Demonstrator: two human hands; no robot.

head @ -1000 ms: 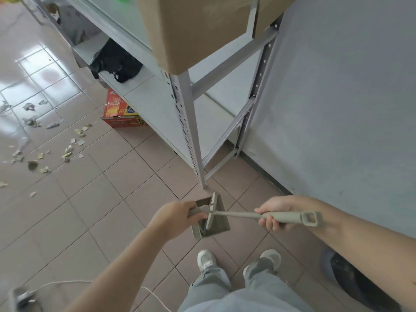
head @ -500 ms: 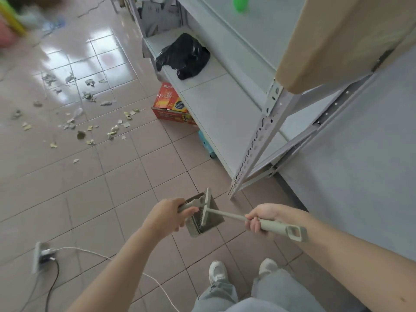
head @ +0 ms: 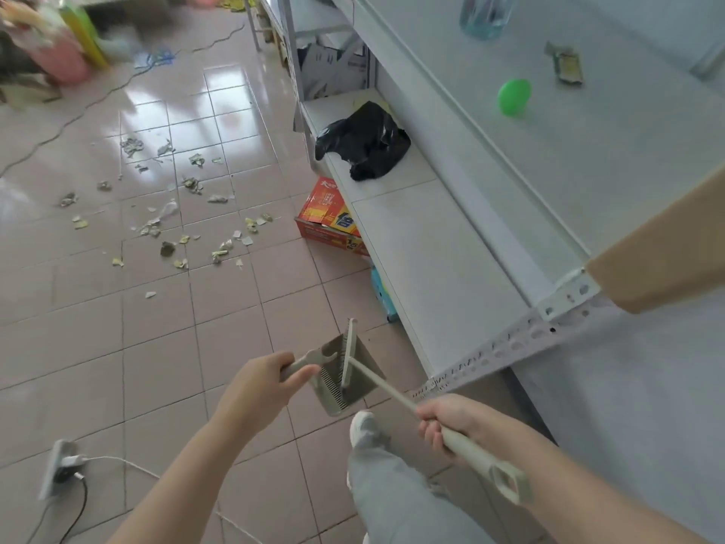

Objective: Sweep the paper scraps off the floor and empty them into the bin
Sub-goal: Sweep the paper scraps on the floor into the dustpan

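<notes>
- Scraps of torn yellow, grey and white paper (head: 184, 214) lie scattered over the glossy pink tiled floor (head: 219, 308), well ahead of the person.
- Left hand (head: 261, 390) is closed round the handle of a grey-green plastic dustpan (head: 345, 376), held above the floor.
- Right hand (head: 451, 426) is clenched on the long handle of a matching grey-green brush (head: 349, 353), whose head sits inside the dustpan.
- A grey metal shelving unit (head: 439, 245) runs along the right, with a crumpled black plastic bag (head: 363, 145) on its low shelf and a red cardboard box (head: 327, 219) partly beneath.

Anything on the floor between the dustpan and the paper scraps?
In the head view, only bare floor tiles lie between the dustpan and the paper scraps.
</notes>
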